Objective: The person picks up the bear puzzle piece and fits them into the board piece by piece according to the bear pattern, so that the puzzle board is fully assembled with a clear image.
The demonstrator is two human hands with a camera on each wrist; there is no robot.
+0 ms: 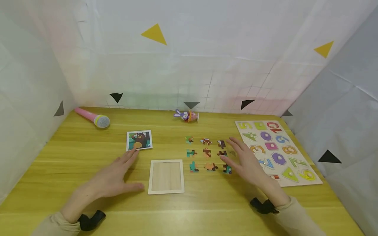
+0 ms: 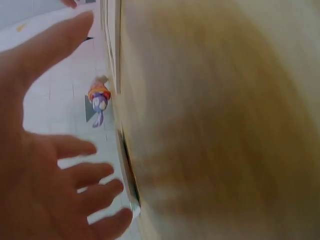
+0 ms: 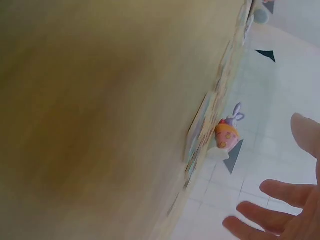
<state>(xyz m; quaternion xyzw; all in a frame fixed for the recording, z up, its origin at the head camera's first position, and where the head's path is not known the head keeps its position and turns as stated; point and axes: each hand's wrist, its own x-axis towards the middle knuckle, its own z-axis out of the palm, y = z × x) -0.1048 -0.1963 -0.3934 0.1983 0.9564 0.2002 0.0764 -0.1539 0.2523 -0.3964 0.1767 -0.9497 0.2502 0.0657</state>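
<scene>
My left hand (image 1: 113,178) is spread with straight fingers, its fingertips right at the lower edge of a bear picture card (image 1: 144,140). Its thumb points toward a square wooden frame tray (image 1: 150,177) with a bare inside. My right hand (image 1: 246,162), also spread, holds nothing; its thumb and index finger are beside the right column of loose jigsaw pieces. Those pieces lie apart in three rows, among them a brown one (image 1: 207,152), a teal one (image 1: 193,167) and an orange one (image 1: 210,167). Both wrist views show the fingers (image 2: 95,195) (image 3: 270,220) extended and loose.
A wooden number and shape board (image 1: 279,170) lies at the right, partly behind my right hand. A pink toy microphone (image 1: 91,117) is at the back left. A purple rabbit figure (image 1: 187,115) lies at the back middle, near the white wall sheet (image 1: 189,72).
</scene>
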